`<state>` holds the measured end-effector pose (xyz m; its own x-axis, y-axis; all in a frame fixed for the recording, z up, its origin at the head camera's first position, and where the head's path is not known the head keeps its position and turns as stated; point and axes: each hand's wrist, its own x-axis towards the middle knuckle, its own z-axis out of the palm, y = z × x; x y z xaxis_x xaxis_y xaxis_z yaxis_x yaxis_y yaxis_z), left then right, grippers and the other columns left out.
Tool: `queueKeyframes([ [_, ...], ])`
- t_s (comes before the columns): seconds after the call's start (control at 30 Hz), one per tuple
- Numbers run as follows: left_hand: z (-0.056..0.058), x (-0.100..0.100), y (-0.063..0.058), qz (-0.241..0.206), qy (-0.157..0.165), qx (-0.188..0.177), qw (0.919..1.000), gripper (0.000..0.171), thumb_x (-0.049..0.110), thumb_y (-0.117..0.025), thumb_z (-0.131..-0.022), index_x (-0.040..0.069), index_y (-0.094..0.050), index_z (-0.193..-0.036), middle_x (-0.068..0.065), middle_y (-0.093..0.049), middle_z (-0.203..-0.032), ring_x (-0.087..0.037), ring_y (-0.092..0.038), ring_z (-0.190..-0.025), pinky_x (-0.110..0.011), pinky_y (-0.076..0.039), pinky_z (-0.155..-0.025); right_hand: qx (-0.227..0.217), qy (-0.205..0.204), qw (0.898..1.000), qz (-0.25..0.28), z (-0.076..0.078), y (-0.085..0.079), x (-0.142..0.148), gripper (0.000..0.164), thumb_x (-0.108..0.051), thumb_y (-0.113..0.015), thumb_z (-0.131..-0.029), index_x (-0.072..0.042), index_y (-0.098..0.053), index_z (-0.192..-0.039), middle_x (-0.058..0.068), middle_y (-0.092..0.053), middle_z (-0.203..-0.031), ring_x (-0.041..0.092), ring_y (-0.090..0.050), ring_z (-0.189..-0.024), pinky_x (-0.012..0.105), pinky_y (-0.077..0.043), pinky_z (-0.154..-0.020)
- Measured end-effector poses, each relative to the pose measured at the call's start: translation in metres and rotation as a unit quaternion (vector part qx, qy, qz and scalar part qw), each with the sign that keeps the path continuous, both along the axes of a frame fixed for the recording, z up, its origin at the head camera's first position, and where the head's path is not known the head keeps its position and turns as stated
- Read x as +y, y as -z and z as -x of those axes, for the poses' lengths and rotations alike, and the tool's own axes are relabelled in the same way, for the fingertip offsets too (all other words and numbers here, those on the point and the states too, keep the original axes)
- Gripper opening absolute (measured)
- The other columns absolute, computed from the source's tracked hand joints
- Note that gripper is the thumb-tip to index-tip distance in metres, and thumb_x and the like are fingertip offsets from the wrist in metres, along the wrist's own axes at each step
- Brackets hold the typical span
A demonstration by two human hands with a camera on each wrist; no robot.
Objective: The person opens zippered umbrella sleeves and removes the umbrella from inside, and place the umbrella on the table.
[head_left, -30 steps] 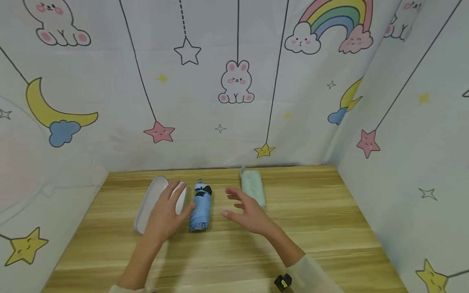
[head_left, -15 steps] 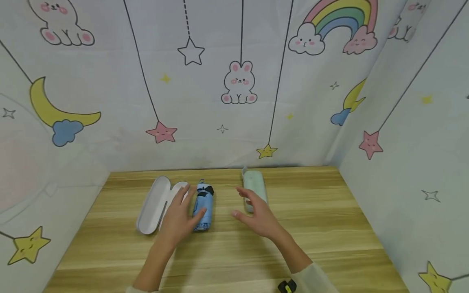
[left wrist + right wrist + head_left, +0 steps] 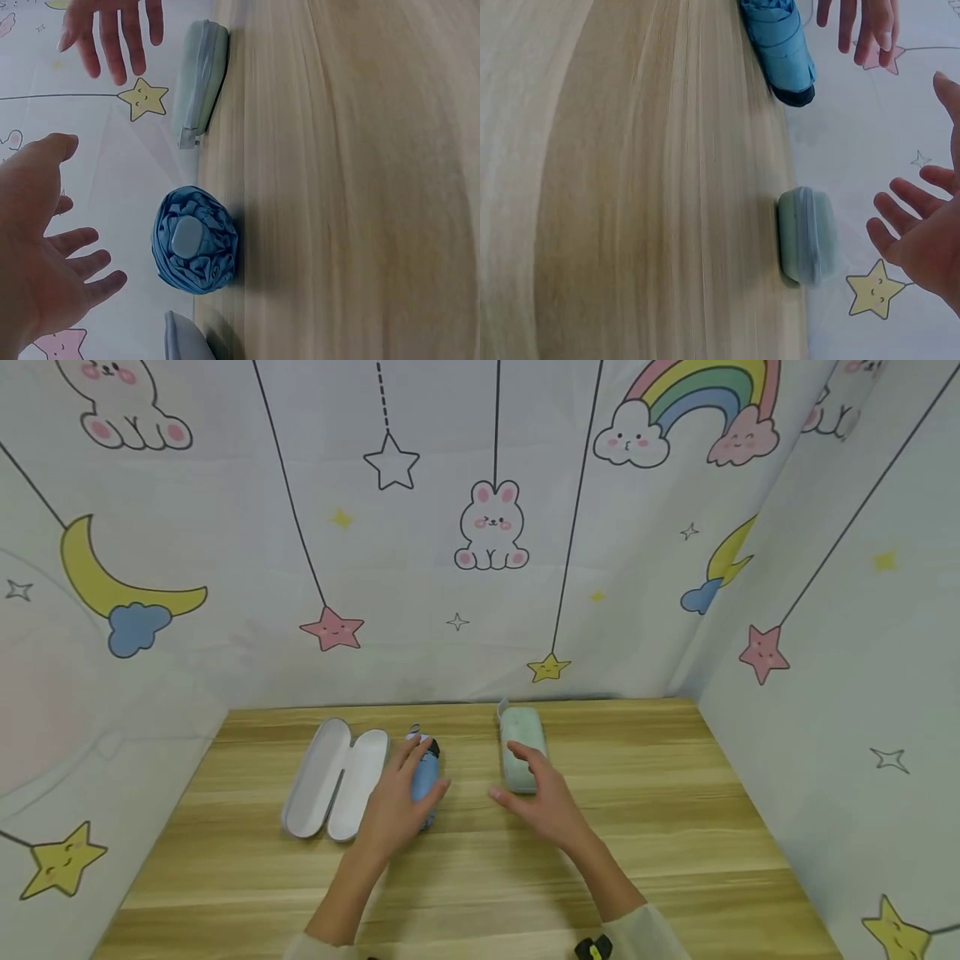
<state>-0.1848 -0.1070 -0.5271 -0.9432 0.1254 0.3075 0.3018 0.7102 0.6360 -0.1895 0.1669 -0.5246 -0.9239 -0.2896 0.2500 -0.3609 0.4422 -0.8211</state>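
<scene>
In the head view a folded blue umbrella (image 3: 424, 774) lies on the table, partly hidden by my left hand (image 3: 398, 802). That hand hovers above it with fingers spread; the left wrist view shows a gap between the hand and the umbrella's end (image 3: 196, 244). My right hand (image 3: 551, 804) is held over the near part of a pale green zippered case (image 3: 520, 735), fingers loosely bent and holding nothing. The right wrist view has this hand (image 3: 926, 232) apart from the green case (image 3: 806, 236). Left of the umbrella lies an opened white glasses case (image 3: 313, 785).
The wooden table (image 3: 660, 827) meets a white patterned cloth wall (image 3: 405, 668) at the back, and another stands at the right. A small black object (image 3: 593, 947) shows by the right sleeve at the near edge.
My left hand has moved right, from over the white glasses case to over the umbrella. My right hand has shifted right, to over the green case. The objects stay in place.
</scene>
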Motion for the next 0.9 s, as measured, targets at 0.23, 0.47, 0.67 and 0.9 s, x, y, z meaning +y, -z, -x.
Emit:
queueKeyframes([
  [0.23,0.008,0.017,-0.005,-0.015,0.023,0.007,0.9996,0.074,0.042,-0.074,-0.100,0.009,-0.046,-0.160,-0.016,-0.044,-0.163,-0.040,-0.044,-0.149,-0.062,-0.043,-0.113,-0.004,0.053,0.999,0.006,0.006,0.005,0.013,0.081,-0.045,-0.083,-0.092,-0.014,-0.048,-0.158,0.007,-0.050,-0.160,0.038,-0.046,-0.146,0.062,-0.041,-0.115],
  [0.47,0.017,0.033,-0.004,-0.084,0.032,-0.025,0.9956,0.070,0.040,-0.069,-0.104,0.009,-0.043,-0.161,-0.016,-0.044,-0.164,-0.038,-0.040,-0.151,-0.060,-0.036,-0.119,0.000,0.070,0.997,0.013,0.018,0.011,0.020,0.074,-0.040,-0.079,-0.097,-0.007,-0.050,-0.156,0.012,-0.051,-0.158,0.034,-0.045,-0.148,0.059,-0.041,-0.116],
  [0.67,0.031,0.050,0.001,-0.122,0.018,-0.063,0.9904,0.070,0.037,-0.068,-0.105,0.006,-0.041,-0.161,-0.019,-0.047,-0.161,-0.038,-0.045,-0.147,-0.056,-0.041,-0.116,0.009,0.080,0.997,0.015,0.028,0.016,0.022,0.071,-0.038,-0.078,-0.098,-0.005,-0.050,-0.154,0.015,-0.053,-0.155,0.034,-0.047,-0.145,0.059,-0.043,-0.113],
  [0.9,0.040,0.068,0.010,-0.163,0.011,-0.101,0.9814,0.069,0.034,-0.068,-0.104,0.002,-0.043,-0.160,-0.023,-0.051,-0.156,-0.039,-0.051,-0.143,-0.054,-0.049,-0.109,-0.016,0.088,0.996,0.030,0.036,0.020,0.030,0.069,-0.037,-0.075,-0.101,0.000,-0.049,-0.154,0.017,-0.052,-0.155,0.036,-0.047,-0.146,0.058,-0.043,-0.115],
])
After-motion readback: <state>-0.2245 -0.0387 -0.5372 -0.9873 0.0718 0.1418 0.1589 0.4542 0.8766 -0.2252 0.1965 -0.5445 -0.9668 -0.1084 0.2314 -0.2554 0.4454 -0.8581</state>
